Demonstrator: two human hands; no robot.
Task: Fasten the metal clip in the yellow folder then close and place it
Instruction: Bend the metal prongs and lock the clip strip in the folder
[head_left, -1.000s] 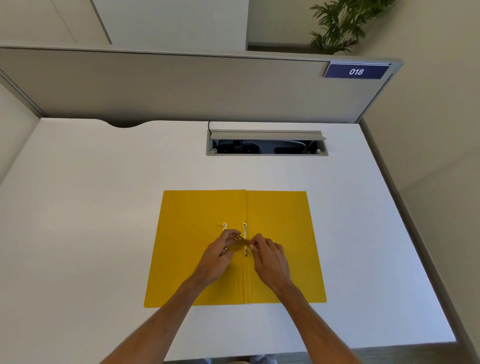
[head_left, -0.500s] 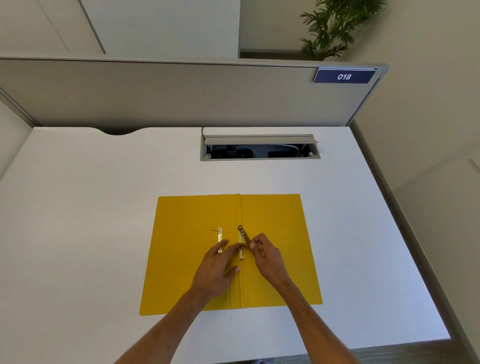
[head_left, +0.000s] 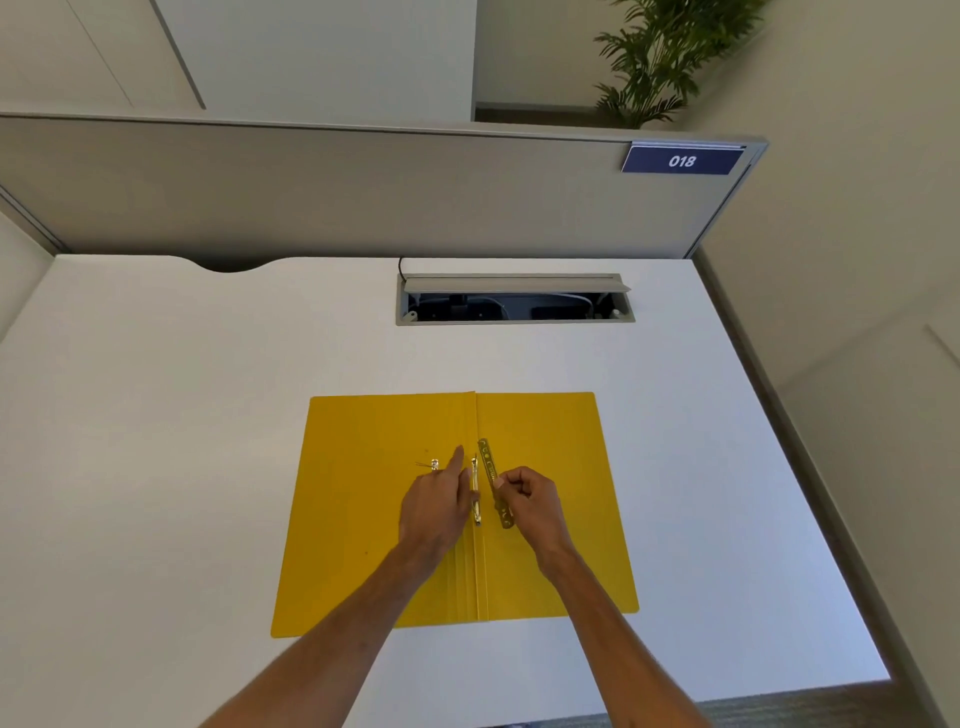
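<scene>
A yellow folder (head_left: 550, 431) lies open and flat on the white desk (head_left: 182, 415). Along its centre fold runs a thin brass prong strip (head_left: 475, 493). One prong end (head_left: 434, 464) sticks up on the left flap. My right hand (head_left: 530, 501) pinches a flat perforated metal clip bar (head_left: 488, 460), which stands just right of the fold, slightly tilted. My left hand (head_left: 434, 506) rests flat on the left flap beside the prong strip, index finger stretched forward, holding nothing.
An open cable hatch (head_left: 514, 301) is cut into the desk behind the folder. A grey partition (head_left: 337, 192) with a blue "018" plate (head_left: 681, 161) walls the back. The desk's right edge (head_left: 789, 467) drops to the floor. A plant (head_left: 654, 57) stands beyond.
Both hands were together over the fold working the clip. Now they have parted: my right hand has lifted the metal bar to the right, and my left lies flat on the left flap.
</scene>
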